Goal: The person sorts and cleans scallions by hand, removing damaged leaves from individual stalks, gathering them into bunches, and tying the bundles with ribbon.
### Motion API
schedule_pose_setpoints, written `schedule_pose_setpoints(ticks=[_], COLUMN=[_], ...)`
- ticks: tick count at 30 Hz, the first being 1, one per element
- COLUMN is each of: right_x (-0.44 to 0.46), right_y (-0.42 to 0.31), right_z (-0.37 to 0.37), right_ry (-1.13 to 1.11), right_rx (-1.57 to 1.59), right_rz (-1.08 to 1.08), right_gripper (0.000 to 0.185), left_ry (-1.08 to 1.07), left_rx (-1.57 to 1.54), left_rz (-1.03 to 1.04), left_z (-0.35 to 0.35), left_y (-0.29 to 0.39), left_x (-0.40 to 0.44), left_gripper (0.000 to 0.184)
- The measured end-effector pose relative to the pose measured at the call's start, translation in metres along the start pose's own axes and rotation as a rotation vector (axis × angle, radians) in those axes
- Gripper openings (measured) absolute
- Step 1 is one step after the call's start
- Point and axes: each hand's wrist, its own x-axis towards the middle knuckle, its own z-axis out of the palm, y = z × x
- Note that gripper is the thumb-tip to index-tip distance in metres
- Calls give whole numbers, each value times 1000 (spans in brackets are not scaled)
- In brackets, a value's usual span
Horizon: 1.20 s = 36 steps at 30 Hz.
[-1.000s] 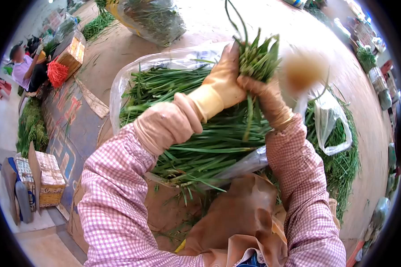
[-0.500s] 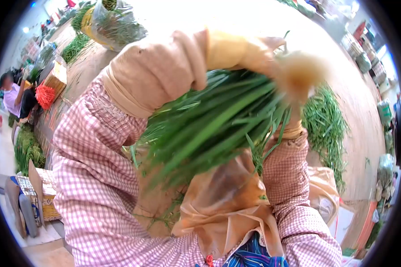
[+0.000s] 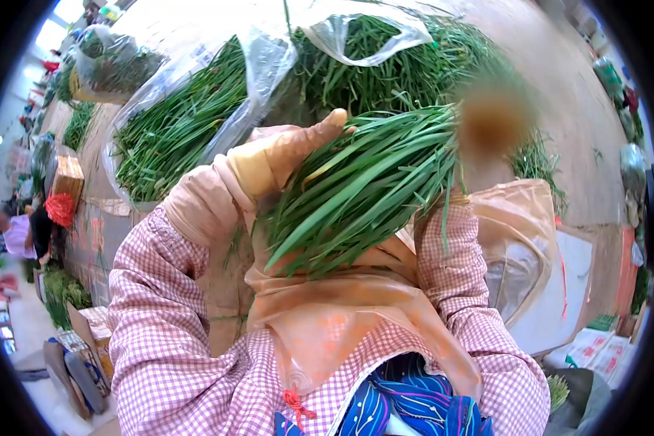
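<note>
A bunch of long green leaves [image 3: 370,182] hangs in front of my body, its leaf tips down to the left. Beside its upper left edge is my left hand [image 3: 301,145], in a tan and yellow glove, with the visible digits stretched out along the leaves and the rest hidden. My right hand is at the bunch's right, stem end, its fingers hidden by leaves and a brown blur; only the glove cuff area [image 3: 454,206] shows. Behind lie green leaves on clear plastic [image 3: 189,120] and another green heap [image 3: 385,73].
A tan apron [image 3: 356,298] covers my lap. To the right lie a tan sheet [image 3: 519,218] and a white board [image 3: 570,283]. A co-worker [image 3: 18,236] sits at the far left near a box [image 3: 67,174] and red strands [image 3: 59,208]. A filled bag [image 3: 116,65] stands upper left.
The view has turned right and down. The bunch has swung from upright to lying slanted before my body. My left hand has moved from the stem end to the leafy left side.
</note>
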Motion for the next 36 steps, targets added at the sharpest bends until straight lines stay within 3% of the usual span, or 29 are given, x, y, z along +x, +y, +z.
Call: schedule_pose_setpoints(ticks=[1, 6, 9, 12, 20, 25, 27, 29, 30, 31, 32, 34, 35, 36], right_x=[3, 12, 17, 19, 23, 31, 29, 20, 15, 10, 4, -17, -23, -23], right_y=[-1, -6, -2, 4, 26, 43, 44, 42, 42, 51, 67, 100, 95, 110], right_z=[-9, -44, -45, -40, -47, -77, -81, -65, -76, -105, -140, -178, -155, -153], right_ry=[43, 82, 109, 127, 219, 360, 354, 181, 128, 45, -43, 372, 226, 201], right_rx=[-7, 42, 27, 72, 114, 133, 166, 155, 119, 216, 309, -130, -344, -399], right_rz=[-38, -63, -9, 3, 23, 30, 121, 43, 66, 221, 369, 797, 841, 828], right_gripper=[41, 39, 41, 37, 34, 35, 44, 57, 68, 65, 62, 67, 67, 68], left_ry=[160, 40, -31, -94, 54, 135, 238, 283, 249, 136, 239, 324, 316, 256], left_rx=[157, -54, -200, -293, -349, -353, -284, 4, -68, -72, 74, 382, 545, 412], left_rz=[35, -9, -19, -190, -414, -550, -607, -416, -376, -306, -295, -274, -266, -322], left_z=[9, 7, 45, 42, 67, 66, 60, 53, 28, 5, 13, 13, 3, -2], left_y=[4, -17, -4, -31, -43, -29, -2, 38, 49, 66, 64, 35, 21, 40], left_x=[-9, -5, -15, 9, 36, 52, 60, 71, 81, 92, 112, 154, 176, 193], left_gripper=[86, 72, 65, 62, 28, 19, 13, 12, 10, 8, 8, 11, 13, 16])
